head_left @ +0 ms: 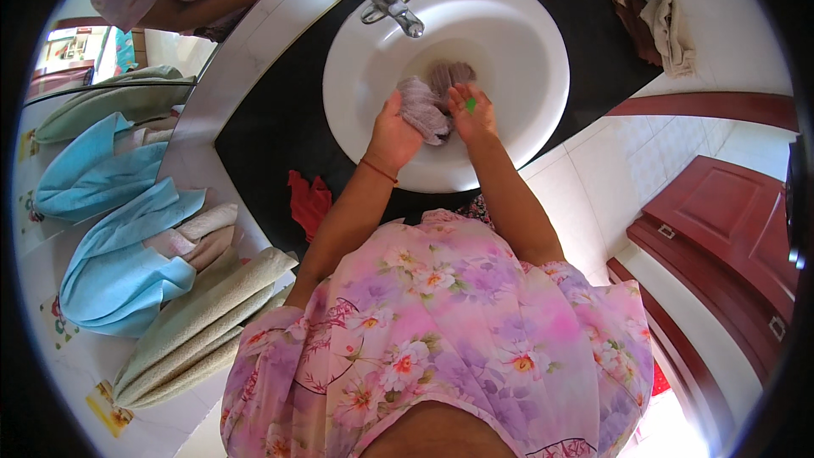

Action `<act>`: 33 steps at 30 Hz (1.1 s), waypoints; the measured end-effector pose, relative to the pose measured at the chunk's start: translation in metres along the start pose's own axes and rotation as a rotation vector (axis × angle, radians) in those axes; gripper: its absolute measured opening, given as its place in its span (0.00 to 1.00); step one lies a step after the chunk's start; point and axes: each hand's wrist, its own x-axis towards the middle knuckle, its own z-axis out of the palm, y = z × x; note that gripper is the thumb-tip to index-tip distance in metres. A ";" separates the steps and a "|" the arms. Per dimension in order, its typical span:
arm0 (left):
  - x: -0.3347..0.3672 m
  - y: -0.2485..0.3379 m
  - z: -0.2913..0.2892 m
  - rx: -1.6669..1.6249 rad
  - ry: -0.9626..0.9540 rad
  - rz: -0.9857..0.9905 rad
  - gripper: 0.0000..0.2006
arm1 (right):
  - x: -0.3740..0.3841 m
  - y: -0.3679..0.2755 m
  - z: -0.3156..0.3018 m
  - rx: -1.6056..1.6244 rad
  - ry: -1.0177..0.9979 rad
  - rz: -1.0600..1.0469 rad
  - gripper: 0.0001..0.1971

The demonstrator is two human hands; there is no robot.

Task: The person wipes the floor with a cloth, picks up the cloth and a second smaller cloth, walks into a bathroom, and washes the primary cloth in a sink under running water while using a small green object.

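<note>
In the white oval basin (pixel 555 89) lies wet greyish-mauve ribbed cloth, sock-like in shape. My left hand (pixel 395 131) grips the paler sock-like piece (pixel 417 106) from its left side, thumb uppermost, with a red string around the wrist. A darker mauve part of the cloth (pixel 452 74) sits just beyond, in shallow cloudy water; whether it is a separate piece I cannot tell. Close on the right, my right hand (pixel 475 116) is open beside the cloth, palm partly turned up. A small bright green spot (pixel 471 104) shows on it; what it is stays unclear.
A chrome tap (pixel 395 8) rises at the basin's back left. The black counter (pixel 280 123) carries a red cloth (pixel 309 203) at left, and brown and beige cloths (pixel 670 34) at far right. Blue (pixel 127 263) and olive towels (pixel 203 331) hang along the left wall beside a mirror.
</note>
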 end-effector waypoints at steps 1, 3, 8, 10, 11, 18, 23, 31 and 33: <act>0.003 0.001 -0.001 0.032 0.019 0.020 0.22 | 0.000 -0.001 -0.005 -0.142 -0.059 -0.049 0.10; 0.008 0.001 -0.011 0.089 0.068 0.063 0.21 | -0.016 -0.002 -0.006 -0.432 -0.176 -0.135 0.11; 0.016 -0.004 -0.057 0.207 0.031 -0.056 0.24 | -0.047 0.020 0.027 -1.229 -0.486 -0.405 0.12; 0.015 -0.006 -0.053 0.236 0.077 -0.095 0.26 | -0.045 0.029 0.029 -1.336 -0.516 -0.671 0.11; 0.012 -0.006 -0.032 0.222 0.065 -0.124 0.26 | -0.040 0.027 0.025 -1.361 -0.449 -0.614 0.11; -0.015 -0.002 -0.028 0.026 0.138 -0.021 0.26 | -0.039 0.016 0.034 -0.596 -0.306 0.040 0.10; 0.007 -0.021 -0.094 0.414 0.196 -0.143 0.19 | -0.073 0.030 0.057 -0.969 -0.617 -0.024 0.09; 0.011 0.020 -0.001 1.553 -0.273 0.135 0.16 | -0.130 0.014 0.087 -1.405 -1.160 -0.343 0.12; 0.019 0.028 0.009 1.831 -0.330 0.229 0.15 | -0.131 -0.005 0.075 -1.556 -1.118 -0.394 0.11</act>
